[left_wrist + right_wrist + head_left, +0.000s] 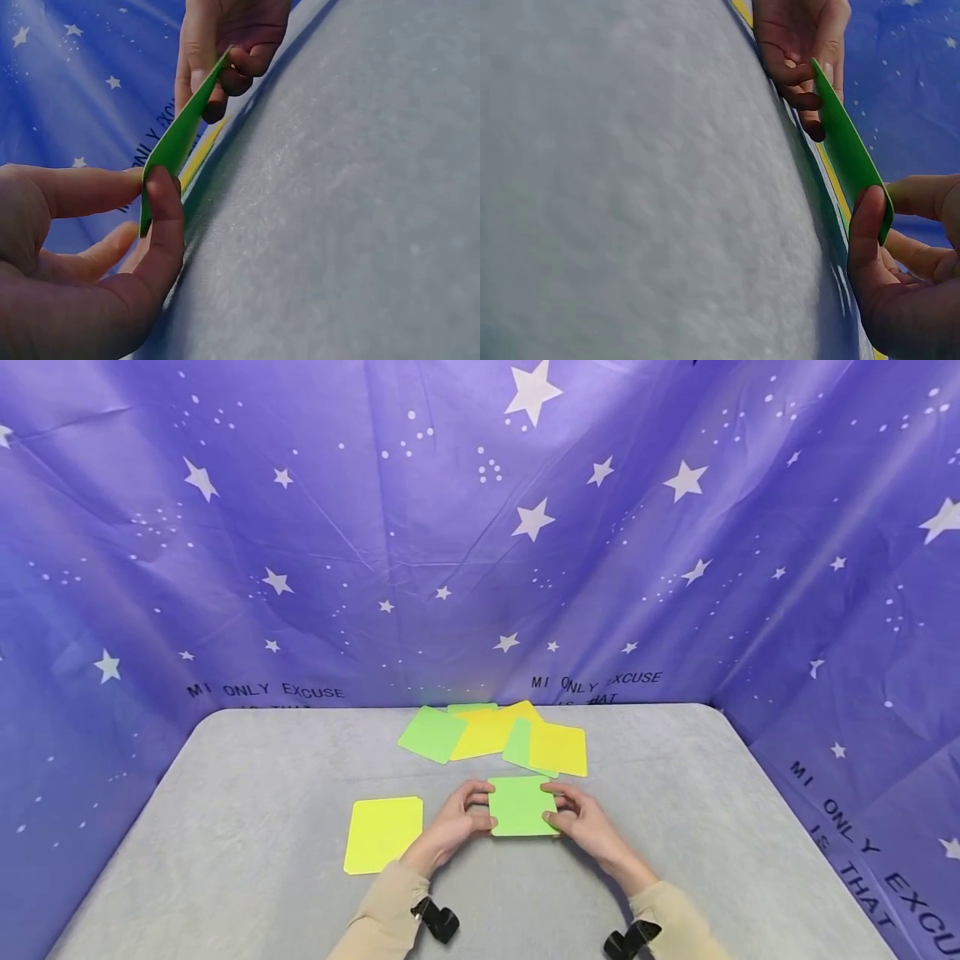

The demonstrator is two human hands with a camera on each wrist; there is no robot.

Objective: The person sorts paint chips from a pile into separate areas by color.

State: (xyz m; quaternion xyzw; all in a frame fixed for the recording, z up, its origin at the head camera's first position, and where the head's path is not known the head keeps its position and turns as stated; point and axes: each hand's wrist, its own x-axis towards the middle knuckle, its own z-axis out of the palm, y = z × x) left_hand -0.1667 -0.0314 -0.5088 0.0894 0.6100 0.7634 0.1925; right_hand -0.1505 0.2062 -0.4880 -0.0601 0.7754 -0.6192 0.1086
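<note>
fingers of my left hand (455, 818) pinch the left edge of a square green card (520, 807), and those of my right hand (588, 822) pinch its right edge. the card sits between my two hands, slanted and slightly bowed in the wrist views; whether its far edge meets the tabletop (262, 810), i cannot tell. just left of my left hand lies a pile of yellow cards (382, 833), its near corner hidden behind my wrist. beyond the card i hold, green and yellow cards lie overlapped in a loose spread, a yellow card (558, 749) at its right end and a green card with rounded corners (431, 735) at its left. the tabletop is mottled grey; purple-blue curtain (442, 527) with white stars and black lettering hangs behind and on both sides.
</note>
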